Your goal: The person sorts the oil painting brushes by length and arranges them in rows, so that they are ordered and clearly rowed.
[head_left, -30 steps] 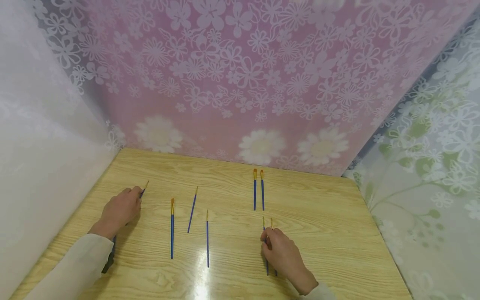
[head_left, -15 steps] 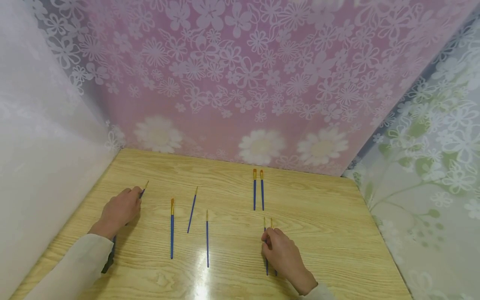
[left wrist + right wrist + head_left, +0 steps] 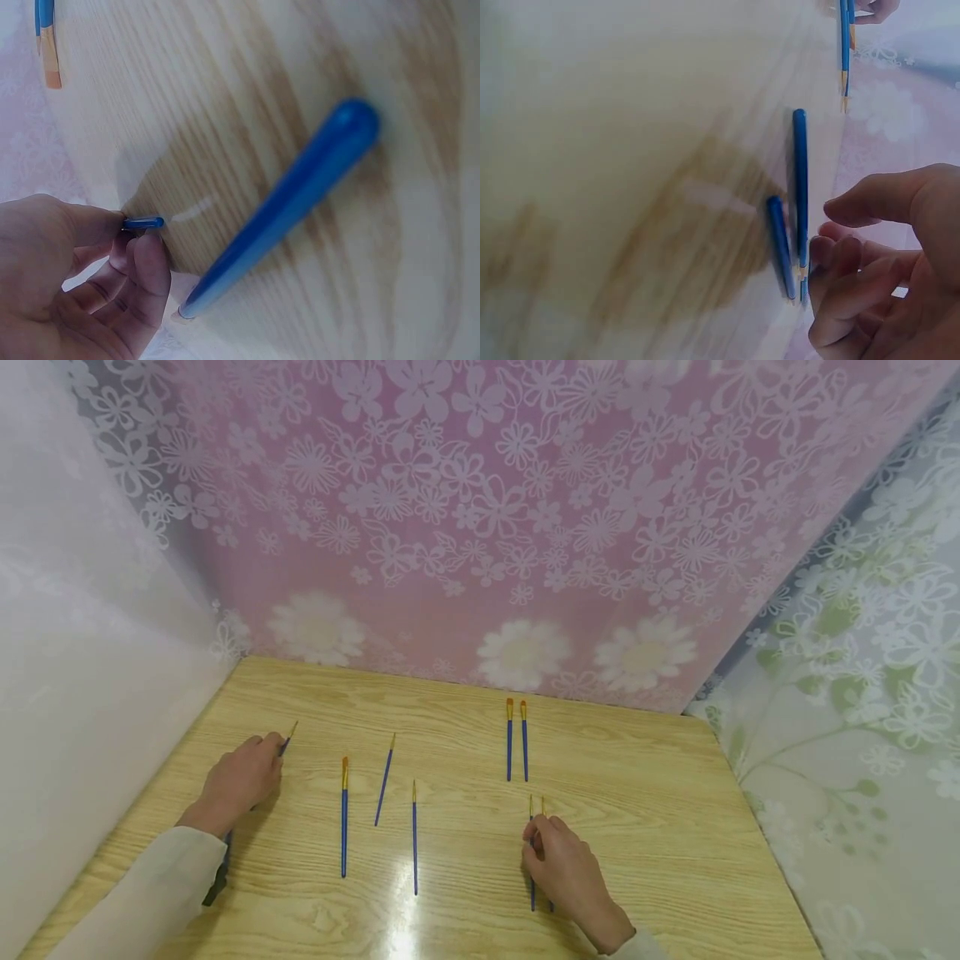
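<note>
My left hand (image 3: pixel 238 779) pinches a thin paintbrush (image 3: pixel 288 741) between thumb and fingers at the table's left. Its gold tip shows past the fingertips; the hand hides most of its handle. In the left wrist view, a thicker blue-handled brush (image 3: pixel 285 206) lies close to the camera beside that hand. Loosely curled, my right hand (image 3: pixel 567 864) is over two thin paintbrushes on the table. Its fingertips are at the left one (image 3: pixel 533 893), seemingly touching it, with thumb and forefinger apart in the right wrist view. The other brush (image 3: pixel 543 804) runs partly hidden beneath the hand.
Two flat paintbrushes (image 3: pixel 510 747) lie side by side near the back edge of the wood-grain table (image 3: pixel 637 777). Between the hands lie a wider brush (image 3: pixel 344 827) and two thin ones (image 3: pixel 385 781), (image 3: pixel 416 843). Floral curtains (image 3: pixel 465 527) surround the table.
The left brush under my right hand has turned slightly, its tip shifting right, so it lies nearer parallel to its neighbour. My left hand has stayed still.
</note>
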A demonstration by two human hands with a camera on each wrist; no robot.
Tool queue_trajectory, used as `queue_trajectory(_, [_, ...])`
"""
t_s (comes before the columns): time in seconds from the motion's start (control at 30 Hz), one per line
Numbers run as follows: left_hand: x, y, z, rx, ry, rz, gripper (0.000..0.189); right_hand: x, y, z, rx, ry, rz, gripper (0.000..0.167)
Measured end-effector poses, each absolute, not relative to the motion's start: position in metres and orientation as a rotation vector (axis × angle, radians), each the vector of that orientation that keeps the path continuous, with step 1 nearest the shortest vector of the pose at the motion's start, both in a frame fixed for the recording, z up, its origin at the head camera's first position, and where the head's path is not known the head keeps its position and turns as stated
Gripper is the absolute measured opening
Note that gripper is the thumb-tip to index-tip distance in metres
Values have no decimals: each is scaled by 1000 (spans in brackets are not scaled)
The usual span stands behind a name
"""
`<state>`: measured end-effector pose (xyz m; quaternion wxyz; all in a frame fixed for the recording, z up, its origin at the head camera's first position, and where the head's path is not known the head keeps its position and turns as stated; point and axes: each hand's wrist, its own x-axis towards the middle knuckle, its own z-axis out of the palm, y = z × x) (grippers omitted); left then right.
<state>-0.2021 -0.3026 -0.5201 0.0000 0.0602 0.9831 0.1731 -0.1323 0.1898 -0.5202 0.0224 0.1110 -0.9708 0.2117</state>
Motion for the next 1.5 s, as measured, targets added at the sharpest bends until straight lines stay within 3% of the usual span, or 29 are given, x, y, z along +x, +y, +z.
queue_trajectory(0.37, [-203,-302,-521,168,3074,526,35,-138,176,-515,377,-2916,785,2])
queue_trajectory(1.5, [-202,-303,-521,187,3092,520,33,-159,103,-514,568,-2976,1036,21])
